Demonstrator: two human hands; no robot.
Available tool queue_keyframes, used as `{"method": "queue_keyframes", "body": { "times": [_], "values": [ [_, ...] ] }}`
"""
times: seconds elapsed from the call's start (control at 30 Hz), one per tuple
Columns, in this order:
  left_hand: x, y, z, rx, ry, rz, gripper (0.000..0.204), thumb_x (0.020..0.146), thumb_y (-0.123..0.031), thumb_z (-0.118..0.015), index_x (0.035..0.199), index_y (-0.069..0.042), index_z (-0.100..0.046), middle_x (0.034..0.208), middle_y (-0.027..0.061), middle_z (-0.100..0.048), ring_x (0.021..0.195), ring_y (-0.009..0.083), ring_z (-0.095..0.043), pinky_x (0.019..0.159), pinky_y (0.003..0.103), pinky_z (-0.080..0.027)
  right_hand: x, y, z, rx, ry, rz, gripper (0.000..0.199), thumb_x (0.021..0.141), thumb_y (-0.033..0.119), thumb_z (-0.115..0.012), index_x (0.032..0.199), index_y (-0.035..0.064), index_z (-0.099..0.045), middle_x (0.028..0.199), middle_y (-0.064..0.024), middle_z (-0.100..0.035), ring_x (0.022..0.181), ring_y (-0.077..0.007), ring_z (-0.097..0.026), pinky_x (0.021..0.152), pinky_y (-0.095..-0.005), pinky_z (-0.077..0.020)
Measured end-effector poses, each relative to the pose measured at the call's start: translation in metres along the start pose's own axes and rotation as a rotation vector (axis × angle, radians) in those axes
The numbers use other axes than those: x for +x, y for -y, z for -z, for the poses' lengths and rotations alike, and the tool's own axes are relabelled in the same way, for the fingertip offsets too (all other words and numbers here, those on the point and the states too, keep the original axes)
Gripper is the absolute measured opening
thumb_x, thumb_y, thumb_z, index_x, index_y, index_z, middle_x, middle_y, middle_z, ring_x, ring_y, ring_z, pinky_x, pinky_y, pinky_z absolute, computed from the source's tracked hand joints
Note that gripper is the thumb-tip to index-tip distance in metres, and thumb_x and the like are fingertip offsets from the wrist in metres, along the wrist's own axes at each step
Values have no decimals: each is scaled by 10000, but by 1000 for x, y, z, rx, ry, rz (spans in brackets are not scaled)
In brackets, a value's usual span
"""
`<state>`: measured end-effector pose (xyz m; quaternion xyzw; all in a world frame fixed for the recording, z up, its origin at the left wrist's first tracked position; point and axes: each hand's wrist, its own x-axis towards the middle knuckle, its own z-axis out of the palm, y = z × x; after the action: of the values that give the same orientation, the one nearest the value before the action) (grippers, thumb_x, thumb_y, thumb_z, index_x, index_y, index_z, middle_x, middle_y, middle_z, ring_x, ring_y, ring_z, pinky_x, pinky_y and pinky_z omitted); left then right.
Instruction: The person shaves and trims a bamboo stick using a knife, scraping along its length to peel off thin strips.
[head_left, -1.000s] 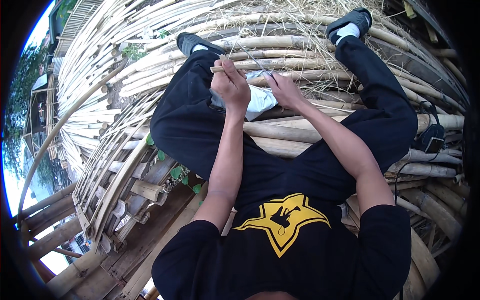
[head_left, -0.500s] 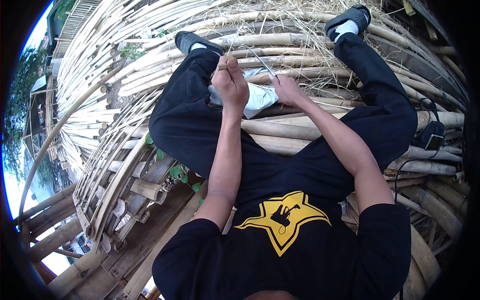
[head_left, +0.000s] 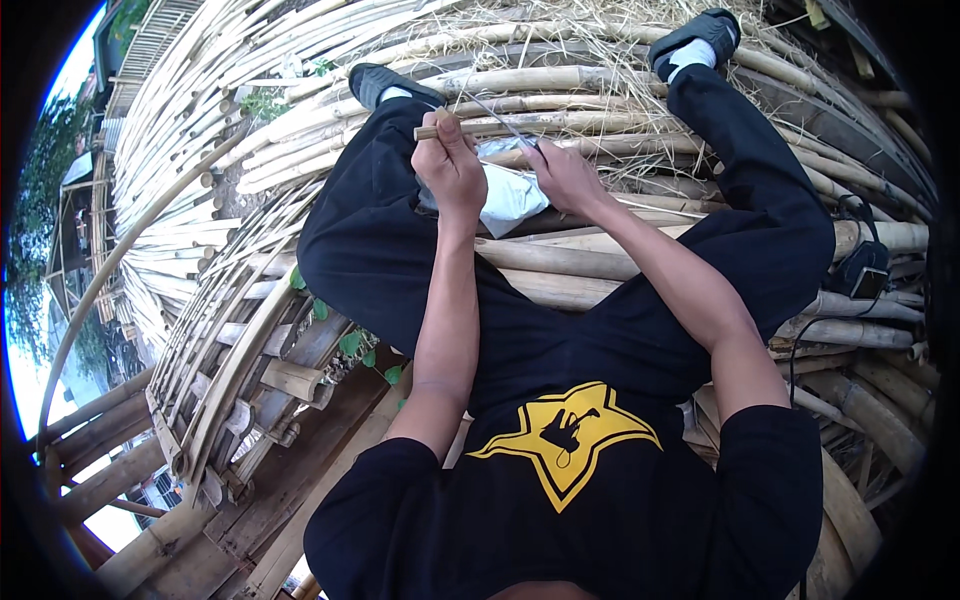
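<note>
My left hand (head_left: 450,172) is closed around a short bamboo piece (head_left: 427,132), its thumb pressed along the top. In my right hand (head_left: 566,180), fingers wrapped round the handle, is a thin-bladed knife (head_left: 505,119). The blade slants up and to the left, passing just beyond the left hand; whether it touches the bamboo piece I cannot tell. A white cloth or plastic sheet (head_left: 514,203) lies crumpled below and between both hands, over my left leg and the poles.
Long bamboo poles (head_left: 560,262) run beneath my spread legs. Dry shavings (head_left: 630,115) are strewn ahead. Split bamboo strips (head_left: 235,340) are stacked at the left. A small black strapped device (head_left: 866,270) with a cable sits at the right.
Both hands have shifted a little to the left. My right hand has carried the knife leftward, and its blade lies nearer the left hand. The legs stay in place.
</note>
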<state>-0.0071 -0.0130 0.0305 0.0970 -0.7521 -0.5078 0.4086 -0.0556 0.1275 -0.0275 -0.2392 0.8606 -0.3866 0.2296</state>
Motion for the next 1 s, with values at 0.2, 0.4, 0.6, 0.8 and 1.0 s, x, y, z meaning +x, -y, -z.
{"method": "queue_keyframes", "body": {
  "times": [0.2,0.4,0.6,0.8,1.0],
  "values": [
    [0,2,-3,-13,17,-1,324,998,-192,-410,732,-15,-460,531,19,-426,457,89,-406,425,251,-315,17,-44,-19,-27,-63,-25,409,961,350,-383,858,-18,-530,758,-304,-595,783,-484,-576,731,-561,-437],
    [-1,-2,-7,16,16,-12,329,998,-196,-410,728,-13,-454,534,22,-424,460,84,-414,430,245,-328,10,-49,-20,-50,-100,-55,399,957,346,-391,876,-23,-520,750,-306,-595,757,-490,-578,701,-555,-448],
    [-1,-6,-4,58,31,-15,339,1000,-207,-404,727,-17,-470,527,27,-441,460,87,-442,430,249,-338,8,-30,-31,53,-94,44,392,955,318,-392,938,-34,-563,873,-302,-614,841,-458,-597,742,-532,-463],
    [-6,3,1,2,32,-2,338,997,-221,-410,733,-20,-470,510,45,-452,447,121,-461,429,264,-351,17,-56,-23,-38,-69,-87,443,960,335,-360,874,-50,-562,852,-313,-606,847,-463,-589,761,-533,-448],
    [-3,-3,1,102,-6,-32,304,990,-178,-420,733,-25,-466,519,59,-449,441,146,-448,440,286,-362,17,-71,-30,22,-29,-49,459,955,371,-384,904,-45,-570,912,-309,-602,897,-468,-571,795,-524,-429]
  ]
}}
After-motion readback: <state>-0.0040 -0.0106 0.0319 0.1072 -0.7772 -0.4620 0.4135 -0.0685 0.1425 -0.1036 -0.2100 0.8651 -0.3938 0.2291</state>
